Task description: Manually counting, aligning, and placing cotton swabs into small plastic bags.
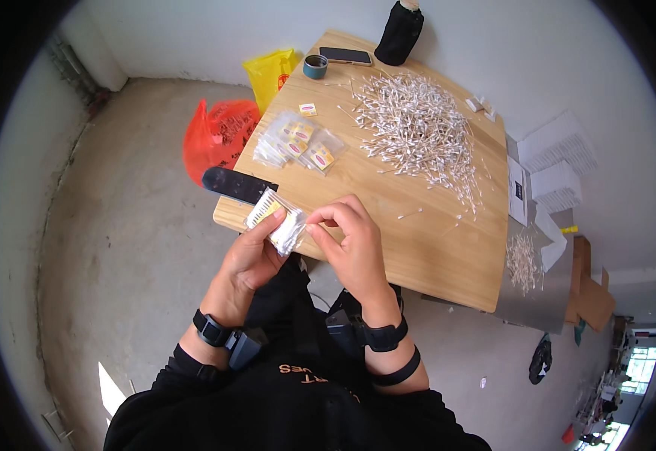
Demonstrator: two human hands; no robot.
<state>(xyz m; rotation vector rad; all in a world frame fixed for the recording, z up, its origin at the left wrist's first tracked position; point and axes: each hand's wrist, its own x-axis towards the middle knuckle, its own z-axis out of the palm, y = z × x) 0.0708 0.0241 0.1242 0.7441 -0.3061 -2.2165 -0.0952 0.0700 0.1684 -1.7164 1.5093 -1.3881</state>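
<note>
Near the table's left front corner, a clear plastic bag of cotton swabs (289, 231) with a yellow label inside is held by my left hand (246, 261), its thumb pressed on the front. My right hand (356, 242) is closed, thumb and forefinger pinching the bag's right-hand edge. Beyond my hands lie clear bags (274, 146), some with yellow-and-white label cards (320, 156) in them. One loose label card (307, 110) rests just behind those bags. A large heap of loose cotton swabs (418, 131) covers the table's far right part.
On the wooden table (410, 252) are a phone (345, 55), a small round container (315, 66) and a black-covered bottle (399, 34). A dark flat strip (235, 185) juts past the left edge. Red (221, 135) and yellow (269, 75) bags are left; more swabs (523, 261) lie right.
</note>
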